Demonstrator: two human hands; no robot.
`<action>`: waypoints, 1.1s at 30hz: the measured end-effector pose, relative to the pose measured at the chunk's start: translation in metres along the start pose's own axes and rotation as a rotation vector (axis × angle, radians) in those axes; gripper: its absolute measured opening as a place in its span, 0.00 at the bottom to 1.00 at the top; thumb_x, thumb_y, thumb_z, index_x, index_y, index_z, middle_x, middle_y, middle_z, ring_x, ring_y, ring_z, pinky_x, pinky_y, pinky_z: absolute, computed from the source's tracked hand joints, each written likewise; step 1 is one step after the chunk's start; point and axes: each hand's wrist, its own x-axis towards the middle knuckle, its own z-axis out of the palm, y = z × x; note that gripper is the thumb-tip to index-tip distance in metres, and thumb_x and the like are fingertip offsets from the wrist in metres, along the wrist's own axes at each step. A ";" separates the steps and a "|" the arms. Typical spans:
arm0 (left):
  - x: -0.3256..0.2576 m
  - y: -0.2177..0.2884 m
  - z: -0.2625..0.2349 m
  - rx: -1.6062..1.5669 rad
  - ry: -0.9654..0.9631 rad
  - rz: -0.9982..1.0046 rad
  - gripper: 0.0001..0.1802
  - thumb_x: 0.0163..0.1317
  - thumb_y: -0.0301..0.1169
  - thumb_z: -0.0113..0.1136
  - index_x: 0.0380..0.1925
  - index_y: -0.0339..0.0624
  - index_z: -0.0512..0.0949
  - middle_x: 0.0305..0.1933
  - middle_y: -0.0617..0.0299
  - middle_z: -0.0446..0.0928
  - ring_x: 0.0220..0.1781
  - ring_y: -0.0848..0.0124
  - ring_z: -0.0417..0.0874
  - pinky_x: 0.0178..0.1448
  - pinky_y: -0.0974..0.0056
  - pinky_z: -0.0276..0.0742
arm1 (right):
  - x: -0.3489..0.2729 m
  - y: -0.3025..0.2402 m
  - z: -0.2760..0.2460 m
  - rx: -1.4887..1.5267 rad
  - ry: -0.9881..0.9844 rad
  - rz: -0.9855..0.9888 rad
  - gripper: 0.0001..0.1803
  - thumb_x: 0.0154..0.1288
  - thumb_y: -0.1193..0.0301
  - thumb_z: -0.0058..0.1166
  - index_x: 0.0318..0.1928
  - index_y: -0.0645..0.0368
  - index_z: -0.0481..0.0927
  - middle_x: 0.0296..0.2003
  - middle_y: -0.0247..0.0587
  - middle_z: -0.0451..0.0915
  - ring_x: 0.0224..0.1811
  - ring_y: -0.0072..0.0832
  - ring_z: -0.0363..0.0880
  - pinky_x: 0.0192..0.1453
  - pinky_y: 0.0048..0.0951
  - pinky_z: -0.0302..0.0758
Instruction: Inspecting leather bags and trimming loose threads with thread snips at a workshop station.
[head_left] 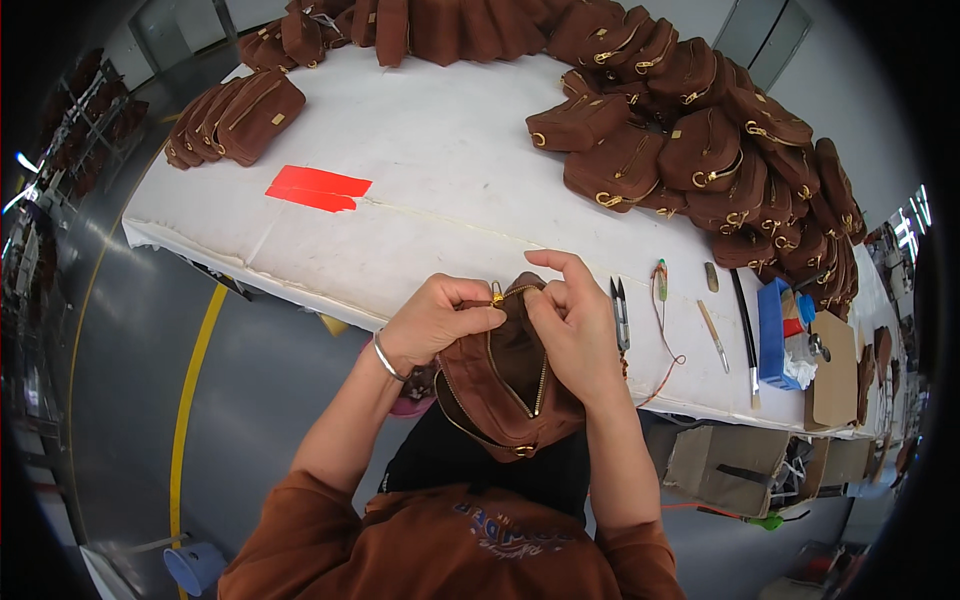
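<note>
A brown bag (515,427), its zip open, is held between the hands. The gold zip pull (496,298) is pinched by the left hand (435,320); the bag's rim is held by the right hand (578,335), its forefinger crooked above. Dark snips (621,318) are noted on the white table (450,150), just beside the right hand.

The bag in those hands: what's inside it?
Through its open zipper, the bag shows only brown cloth. The right hand covers part, and the bottom isn't visible, so I can't tell what's deeper.
</note>
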 end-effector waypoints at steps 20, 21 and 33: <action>-0.005 -0.009 0.023 -0.093 0.466 0.080 0.25 0.70 0.31 0.58 0.64 0.33 0.67 0.55 0.59 0.76 0.53 0.77 0.78 0.57 0.70 0.75 | 0.023 0.039 -0.009 -0.127 0.214 -0.139 0.19 0.70 0.70 0.53 0.57 0.66 0.72 0.31 0.51 0.83 0.33 0.45 0.83 0.40 0.41 0.77; -0.009 -0.015 0.026 -0.090 0.431 0.070 0.26 0.71 0.32 0.56 0.65 0.31 0.65 0.57 0.58 0.76 0.55 0.75 0.78 0.60 0.68 0.74 | 0.021 0.037 -0.011 -0.046 0.197 -0.131 0.19 0.70 0.70 0.52 0.58 0.66 0.72 0.33 0.52 0.83 0.35 0.44 0.84 0.41 0.39 0.78; -0.043 -0.022 0.045 0.322 0.323 0.207 0.15 0.71 0.33 0.57 0.47 0.31 0.79 0.61 0.54 0.74 0.65 0.71 0.70 0.68 0.65 0.63 | -0.054 0.074 -0.013 0.065 0.273 -0.156 0.29 0.76 0.62 0.45 0.68 0.69 0.63 0.67 0.56 0.67 0.71 0.40 0.64 0.73 0.32 0.59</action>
